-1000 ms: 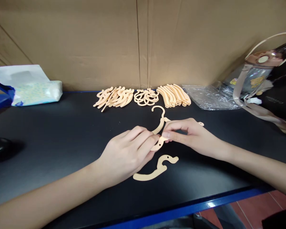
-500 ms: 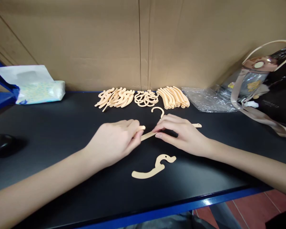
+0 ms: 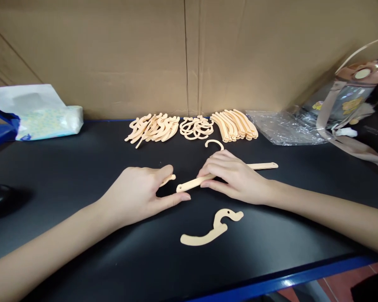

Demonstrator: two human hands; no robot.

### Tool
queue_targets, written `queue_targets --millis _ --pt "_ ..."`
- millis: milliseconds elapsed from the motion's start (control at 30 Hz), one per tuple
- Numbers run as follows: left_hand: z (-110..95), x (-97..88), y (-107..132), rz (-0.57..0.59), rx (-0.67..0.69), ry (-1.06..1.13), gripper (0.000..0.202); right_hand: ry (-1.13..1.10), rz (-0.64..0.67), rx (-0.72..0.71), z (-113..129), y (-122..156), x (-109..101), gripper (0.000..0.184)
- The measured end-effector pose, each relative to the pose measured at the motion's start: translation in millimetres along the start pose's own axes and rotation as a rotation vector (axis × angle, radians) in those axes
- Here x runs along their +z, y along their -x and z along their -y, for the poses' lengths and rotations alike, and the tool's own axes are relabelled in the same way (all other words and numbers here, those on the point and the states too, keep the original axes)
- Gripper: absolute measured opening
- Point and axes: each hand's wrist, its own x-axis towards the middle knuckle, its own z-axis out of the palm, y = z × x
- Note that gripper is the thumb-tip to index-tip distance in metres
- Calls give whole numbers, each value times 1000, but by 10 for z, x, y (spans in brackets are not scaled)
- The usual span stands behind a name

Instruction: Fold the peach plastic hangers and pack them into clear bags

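My right hand point(image 3: 231, 174) is closed on a beige clothes hanger point(image 3: 192, 183). Its straight bar, with a hole near each end, passes under my fingers, and its hook point(image 3: 214, 143) curves out above them. My left hand point(image 3: 141, 193) has its fingers curled over a beige curved hanger piece point(image 3: 168, 180), of which only a rounded end shows. The left thumb is stretched out away from those fingers, its tip just below the bar's left end. Nearer to me, a loose swan-shaped hanger piece point(image 3: 203, 239) with a small hole lies flat on the black table point(image 3: 138, 260).
At the back lie a pile of curved hanger pieces point(image 3: 154, 128), a pile of hooks point(image 3: 197, 128) and a stack of bars point(image 3: 234, 126). A clear plastic bag point(image 3: 286, 130) and a strapped bottle point(image 3: 355, 94) are right. Left are a tissue pack point(image 3: 50, 121) and black mouse point(image 3: 0, 199).
My left hand has drawn back left from the bar and its thumb has opened outward, uncovering the bar's left end. My right hand still holds the hanger. The view has shifted slightly.
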Motion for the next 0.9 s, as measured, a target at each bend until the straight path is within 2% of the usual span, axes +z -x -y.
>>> queue_targets --millis 300,533,900 --pt "29 90 36 -4 85 32 43 -22 -10 2 15 31 9 18" --pt "10 19 10 -21 178 -109 46 21 -47 -38 15 50 17 20" --pt "66 112 41 -53 168 -52 39 20 -29 -22 16 61 11 19"
